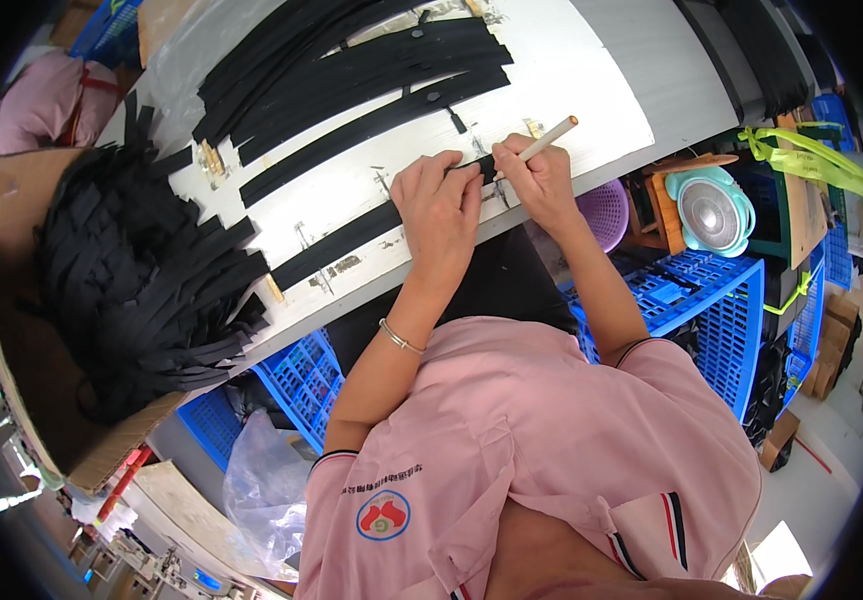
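A black fabric strip [336, 248] lies along the near edge of the white work board [606, 110]. My left hand [438, 200] presses down on this strip, its fingers bent and thumb drawn in against it. Close by on the right, my right hand [541, 185] grips a pale, slim pencil [551, 136], its upper end slanting up to the right. The pencil's lower tip is hidden by my fingers, near the strip's right end. Farther back on the board, another single black strip [351, 148] lies roughly parallel, with bundles of black strips [351, 85] behind it.
At left, a cardboard box [13, 330] overflows with a heap of black strips [136, 270]. Blue plastic crates [711, 300] stand below the table, beside a purple basket [606, 212] and a small teal fan [713, 210]. Another person [46, 105] is at far left.
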A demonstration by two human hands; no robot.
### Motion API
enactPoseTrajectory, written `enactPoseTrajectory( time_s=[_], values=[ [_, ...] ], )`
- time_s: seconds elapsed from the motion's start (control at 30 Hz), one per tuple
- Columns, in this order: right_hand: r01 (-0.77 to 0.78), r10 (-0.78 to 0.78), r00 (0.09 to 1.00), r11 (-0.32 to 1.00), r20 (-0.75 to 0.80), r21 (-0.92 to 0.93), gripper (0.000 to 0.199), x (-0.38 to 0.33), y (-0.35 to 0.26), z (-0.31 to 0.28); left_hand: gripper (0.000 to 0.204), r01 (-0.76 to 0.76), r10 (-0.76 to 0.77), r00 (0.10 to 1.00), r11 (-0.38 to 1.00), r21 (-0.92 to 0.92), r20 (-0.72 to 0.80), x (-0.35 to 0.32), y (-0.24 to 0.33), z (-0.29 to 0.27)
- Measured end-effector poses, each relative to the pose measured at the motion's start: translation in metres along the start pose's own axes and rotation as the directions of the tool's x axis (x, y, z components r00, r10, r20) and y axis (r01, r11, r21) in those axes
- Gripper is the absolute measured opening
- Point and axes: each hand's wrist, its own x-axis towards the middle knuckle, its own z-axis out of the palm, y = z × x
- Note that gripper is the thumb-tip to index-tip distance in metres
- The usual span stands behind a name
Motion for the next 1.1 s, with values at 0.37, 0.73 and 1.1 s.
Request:
enactPoseTrajectory(
  time_s=[0.37,0.73,1.1],
  values=[
    [-0.126,0.146,0.981,0.981,-0.13,0.148,0.026,-0.009,-0.001,-0.006,0.038,0.091,-0.105,0.988,0.988,0.122,0.112,-0.043,0.001,-0.046],
    [-0.144,0.192,0.961,0.961,-0.198,0.235,0.025,-0.005,-0.002,0.001,0.043,-0.064,0.046,0.986,0.992,0.108,0.163,0.048,-0.066,-0.031],
    [-0.188,0.228,0.961,0.953,-0.155,0.238,0.022,-0.005,0.001,-0.001,0.045,0.043,-0.142,0.986,0.721,0.692,0.087,-0.003,-0.116,-0.186]
  ],
)
